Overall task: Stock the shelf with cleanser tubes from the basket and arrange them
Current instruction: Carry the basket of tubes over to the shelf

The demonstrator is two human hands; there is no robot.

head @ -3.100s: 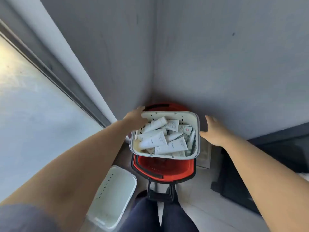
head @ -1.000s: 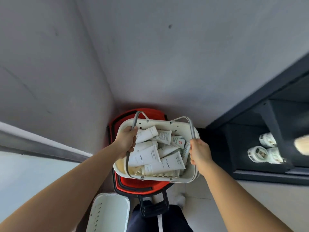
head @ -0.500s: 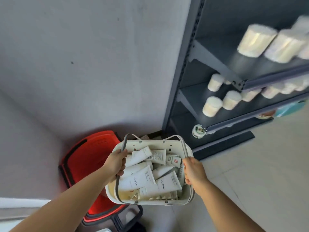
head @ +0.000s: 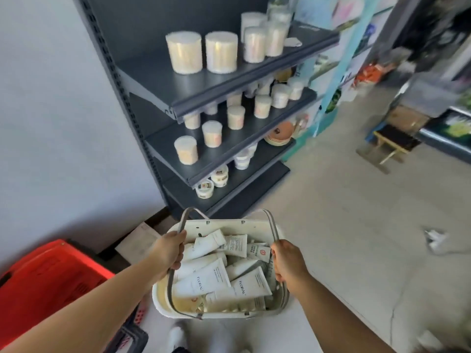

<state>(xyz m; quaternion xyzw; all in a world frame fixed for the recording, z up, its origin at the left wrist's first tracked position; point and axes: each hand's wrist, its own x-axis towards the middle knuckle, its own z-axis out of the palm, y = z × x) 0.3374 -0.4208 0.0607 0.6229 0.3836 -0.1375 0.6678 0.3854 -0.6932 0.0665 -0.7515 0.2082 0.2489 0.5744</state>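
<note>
Tubes point(head: 204, 278) of cleanser, white, flat-ended and printed with small dark lettering, are lying heaped at all angles inside a cream plastic basket point(head: 221, 314) in the lower centre of the frame. The basket is oval and smooth-walled, with two thin grey loop handles. The left hand point(head: 169, 250) is curling round the left handle point(head: 184, 217) and the right hand point(head: 288, 261) is curling round the right handle point(head: 270, 221), so both hands are gripping the basket over the pale, smooth floor point(head: 331, 200).

A dark grey metal shelf point(head: 153, 70) is standing in the upper centre against a plain pale wall point(head: 51, 123), well apart from the tubes. Its top tier is carrying large tubs point(head: 184, 52), clear and cylindrical; the middle tier is carrying smaller tubs point(head: 186, 150) of the same shape; squat pots point(head: 204, 190) with labels are sitting on a lower tier. A red crate point(head: 46, 278) of ribbed plastic is sitting at the lower left.
</note>
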